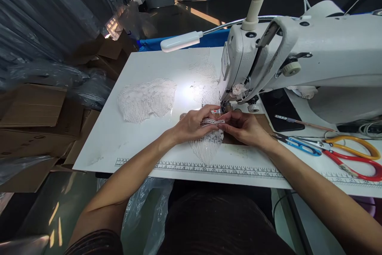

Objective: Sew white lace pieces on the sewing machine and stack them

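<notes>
My left hand [193, 124] and my right hand [244, 127] meet in front of the needle of a white sewing machine [298, 56]. Both pinch a narrow strip of white lace trim [212, 121] stretched between them, just short of the presser foot [225, 108]. A larger piece of white lace [207, 145] lies under the hands and trails toward the table's front edge. More lace runs out behind the needle [205, 80]. The fingers of both hands are closed on the trim.
A pile of white lace [146, 99] lies on the white table [119, 143] to the left. Red-and-yellow scissors [355, 157], blue thread snips [298, 143] and a pencil [301, 121] lie at right. A printed ruler [221, 169] edges the front. Cardboard boxes [32, 115] stand left.
</notes>
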Demonstrator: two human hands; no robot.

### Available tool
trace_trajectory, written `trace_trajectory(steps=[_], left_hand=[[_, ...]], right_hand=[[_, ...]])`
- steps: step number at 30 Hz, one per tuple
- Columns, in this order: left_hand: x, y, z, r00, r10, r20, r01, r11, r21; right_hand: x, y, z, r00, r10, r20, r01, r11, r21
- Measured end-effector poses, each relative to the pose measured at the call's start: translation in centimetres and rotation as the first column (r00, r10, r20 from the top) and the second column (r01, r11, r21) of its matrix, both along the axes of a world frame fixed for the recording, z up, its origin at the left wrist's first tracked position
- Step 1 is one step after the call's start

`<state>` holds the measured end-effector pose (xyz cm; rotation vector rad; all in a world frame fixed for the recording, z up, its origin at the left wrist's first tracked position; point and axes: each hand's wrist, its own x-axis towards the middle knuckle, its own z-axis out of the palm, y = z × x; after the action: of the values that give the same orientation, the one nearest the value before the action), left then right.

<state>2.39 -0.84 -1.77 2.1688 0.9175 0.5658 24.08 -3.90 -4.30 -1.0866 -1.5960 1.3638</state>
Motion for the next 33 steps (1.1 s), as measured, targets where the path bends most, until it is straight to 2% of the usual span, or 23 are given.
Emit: trace_trajectory(steps=[6,13,18,28,33], left_hand=[[0.16,-0.27,0.22,0.995,0.064,0.073,-0.055,0.991,-0.119],[0.26,-0.53,-0.04,0.961,0.114,0.253,-0.054,0.971,-0.232],[0.27,-0.57,-0.06,0.953,0.140,0.268,-0.051,0.948,-0.314],[0.39,-0.74,-0.16,0.949,0.146,0.281,-0.060,0.954,-0.295],[0.46,-0.91,-0.02,0.939,0.179,0.293,-0.096,0.956,-0.275]], right_hand=[[0.11,-0.05,-0.08,1.000,-0.012,0.008,0.012,1.000,0.025],[-0.07,0.09,0.39,0.989,-0.102,-0.109,0.090,0.990,-0.108],[-0.44,0.21,0.56,0.967,-0.158,-0.202,0.132,0.982,-0.134],[-0.39,0.26,0.55,0.970,-0.192,-0.151,0.178,0.979,-0.100],[-0.50,0.13,0.66,0.964,-0.185,-0.192,0.163,0.979,-0.122]])
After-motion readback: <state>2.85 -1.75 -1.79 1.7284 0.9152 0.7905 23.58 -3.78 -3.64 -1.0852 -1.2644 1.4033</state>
